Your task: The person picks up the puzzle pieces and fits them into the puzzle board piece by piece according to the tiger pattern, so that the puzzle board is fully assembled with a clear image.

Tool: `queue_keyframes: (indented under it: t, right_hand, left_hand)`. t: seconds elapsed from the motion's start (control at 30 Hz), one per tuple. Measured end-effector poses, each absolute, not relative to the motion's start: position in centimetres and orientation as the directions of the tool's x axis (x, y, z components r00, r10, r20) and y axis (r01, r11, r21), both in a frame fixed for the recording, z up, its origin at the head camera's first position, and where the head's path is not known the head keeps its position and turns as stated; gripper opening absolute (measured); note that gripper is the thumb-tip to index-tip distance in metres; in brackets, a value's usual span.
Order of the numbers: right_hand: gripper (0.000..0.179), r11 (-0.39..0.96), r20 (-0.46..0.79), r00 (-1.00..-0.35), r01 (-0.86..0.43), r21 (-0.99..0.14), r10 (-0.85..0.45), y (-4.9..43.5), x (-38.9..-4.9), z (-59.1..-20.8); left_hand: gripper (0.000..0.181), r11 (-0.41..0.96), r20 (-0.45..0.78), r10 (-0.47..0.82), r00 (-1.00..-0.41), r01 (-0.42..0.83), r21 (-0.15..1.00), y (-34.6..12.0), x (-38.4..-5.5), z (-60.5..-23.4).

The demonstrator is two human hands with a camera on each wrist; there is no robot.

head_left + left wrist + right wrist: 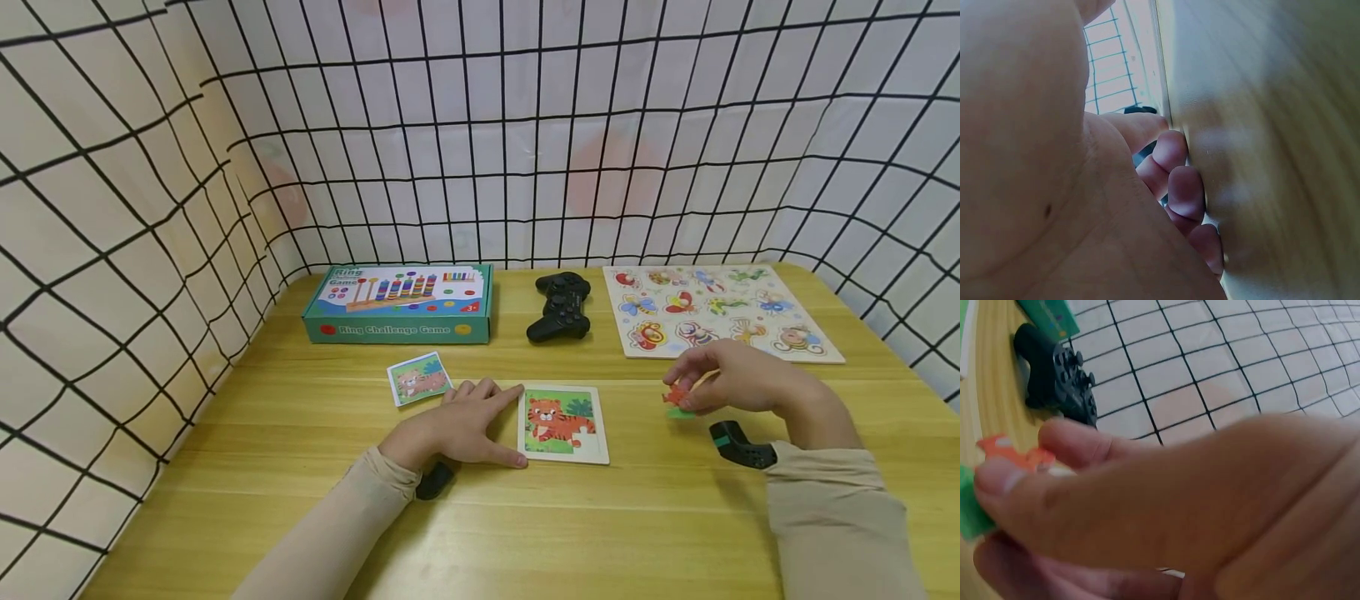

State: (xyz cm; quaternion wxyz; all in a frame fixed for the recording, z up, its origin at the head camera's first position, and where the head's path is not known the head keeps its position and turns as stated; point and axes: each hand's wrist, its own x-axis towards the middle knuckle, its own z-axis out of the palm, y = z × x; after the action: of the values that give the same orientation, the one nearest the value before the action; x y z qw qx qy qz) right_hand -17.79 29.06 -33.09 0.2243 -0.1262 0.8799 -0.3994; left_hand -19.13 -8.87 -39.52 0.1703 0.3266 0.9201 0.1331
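A tiger jigsaw puzzle in a pale square frame lies on the table, with a gap at its lower right corner. My left hand rests beside it, thumb and index finger spread and touching the frame's left edge. In the left wrist view, the other fingertips bend against the tabletop. To the right of the puzzle, my right hand pinches an orange and green puzzle piece between thumb and fingers, just above the table. Behind the left hand lies a small tiger picture card.
A green Ring Challenge Game box stands at the back left. Right of it lies a black game controller, then a wooden insect board behind my right hand. Black-lined netting over white cloth surrounds the wooden table.
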Motion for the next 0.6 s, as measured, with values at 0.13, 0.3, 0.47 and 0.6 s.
queue_keyframes:
  t: [0.13,0.3,0.47,0.6]
  right_hand:
    - [0.030,0.634,-0.284,-0.855,-0.065,-0.771,-0.433,27.9,-17.9,-33.1]
    - [0.028,0.619,-0.291,-0.817,-0.099,-0.779,-0.497,26.1,-18.0,-33.2]
    - [0.026,0.604,-0.266,-0.768,-0.190,-0.774,-0.582,24.4,-18.2,-33.5]
    - [0.026,0.586,-0.250,-0.742,-0.229,-0.777,-0.622,22.9,-18.4,-34.0]
  left_hand:
    - [0.103,0.751,-0.229,0.647,-0.728,0.555,0.358,-8.9,-19.1,-39.5]
    - [0.103,0.753,-0.231,0.645,-0.729,0.553,0.357,-9.0,-19.1,-39.5]
    - [0.104,0.752,-0.230,0.645,-0.729,0.551,0.361,-9.0,-19.0,-39.4]
    - [0.103,0.753,-0.231,0.645,-0.729,0.552,0.358,-9.0,-19.0,-39.3]
